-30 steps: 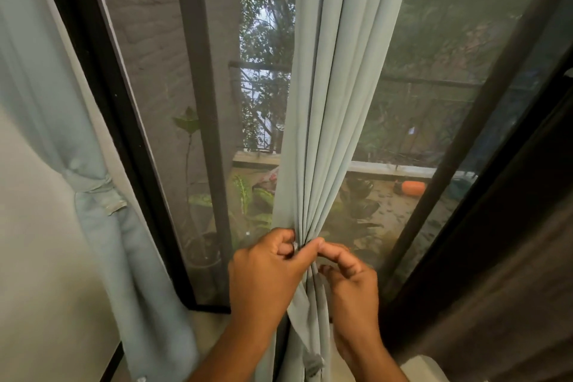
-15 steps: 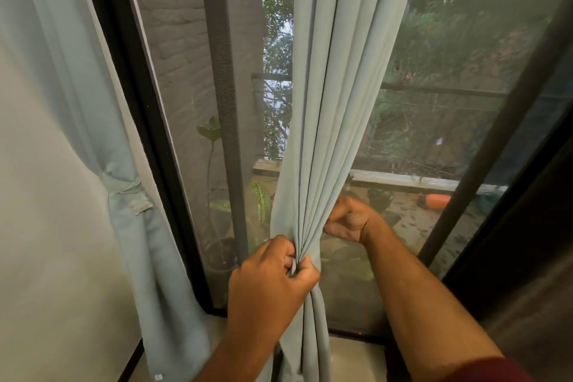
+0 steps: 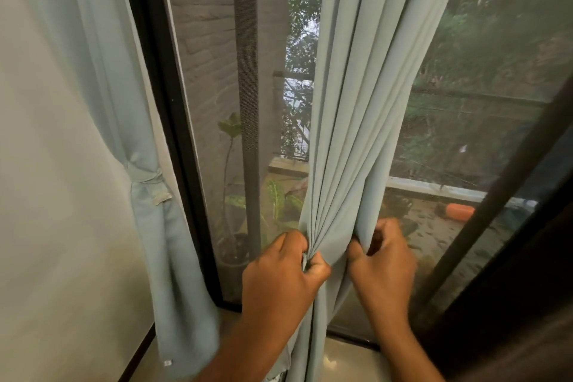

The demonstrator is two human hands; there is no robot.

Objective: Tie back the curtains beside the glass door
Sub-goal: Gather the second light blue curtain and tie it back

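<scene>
A person stands at a glass door, seen from a head camera looking down at two bare hands. A pale blue-grey curtain hangs in front of the middle of the glass, gathered into long folds. The left hand pinches the bunched folds between thumb and curled fingers on the curtain's left side. The right hand curls round the folds on its right edge, level with the left. A second curtain of the same cloth hangs along the door frame's left edge, already cinched with a fabric tieback. The cloth looks soft, light and limp, likely to slip loose if grasped lightly; gathering all pleats firmly at this height seems the best hold for wrapping a tie.
</scene>
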